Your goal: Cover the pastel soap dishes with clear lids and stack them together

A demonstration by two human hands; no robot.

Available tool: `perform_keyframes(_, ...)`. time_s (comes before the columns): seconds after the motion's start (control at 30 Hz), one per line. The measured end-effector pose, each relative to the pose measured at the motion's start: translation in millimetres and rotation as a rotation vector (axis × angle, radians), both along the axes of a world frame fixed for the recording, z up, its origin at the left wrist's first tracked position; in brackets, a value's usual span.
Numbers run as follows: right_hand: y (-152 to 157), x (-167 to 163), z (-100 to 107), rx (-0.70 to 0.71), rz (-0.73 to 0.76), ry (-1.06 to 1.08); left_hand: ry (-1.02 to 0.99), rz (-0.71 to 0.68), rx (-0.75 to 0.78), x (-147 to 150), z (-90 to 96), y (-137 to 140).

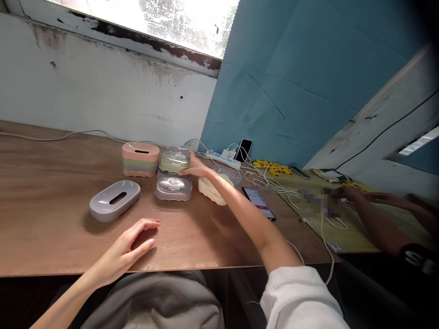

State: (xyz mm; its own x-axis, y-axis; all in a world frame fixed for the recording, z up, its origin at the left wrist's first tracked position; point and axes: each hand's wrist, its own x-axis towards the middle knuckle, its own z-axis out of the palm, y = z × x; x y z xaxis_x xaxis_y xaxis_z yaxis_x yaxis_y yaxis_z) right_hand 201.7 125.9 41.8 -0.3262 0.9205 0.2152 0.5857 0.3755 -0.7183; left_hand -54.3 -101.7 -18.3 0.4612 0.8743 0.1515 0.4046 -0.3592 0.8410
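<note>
My left hand (127,249) rests low over the front of the table, its fingers apart and nothing in them. A pale lilac oval lid with a slot (128,192) lies beyond it. My right hand (196,167) reaches forward and grips the right side of a green oval box with a clear lid (173,161); the fingers on its far side are partly hidden. In front of that box stands a lilac box with a clear lid (173,188). A cream wavy-edged box (210,192) is partly covered by my right forearm.
Stacked pink, green, lilac and peach pieces (140,160) stand at the back. A phone (259,202) lies right of my forearm, near a power strip (222,160) and white cables. Another person's hands (356,195) are at the right, by a yellow patterned item (272,167).
</note>
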Motion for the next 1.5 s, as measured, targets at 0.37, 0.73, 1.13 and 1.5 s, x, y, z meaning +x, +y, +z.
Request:
perform_keyframes(0.37,-79.5,75.6,41.8,0.068,0.001,-0.247,0.099,-0.052,0.040,-1.5,-0.7,1.1)
perform_keyframes(0.73,-132.4,116.6,-20.6,0.242,-0.233,-0.302,0.163,-0.044,0.229,0.7,-11.6,1.8)
perform_keyframes(1.13,-190.3,75.7,-17.7,0.434,-0.208,0.222,0.676,0.821,0.398,-45.4,29.6,11.1)
perform_keyframes(1.5,-225.5,21.2,-65.9,0.130,0.339,0.143,0.840,0.730,0.086,-53.7,24.8,26.7)
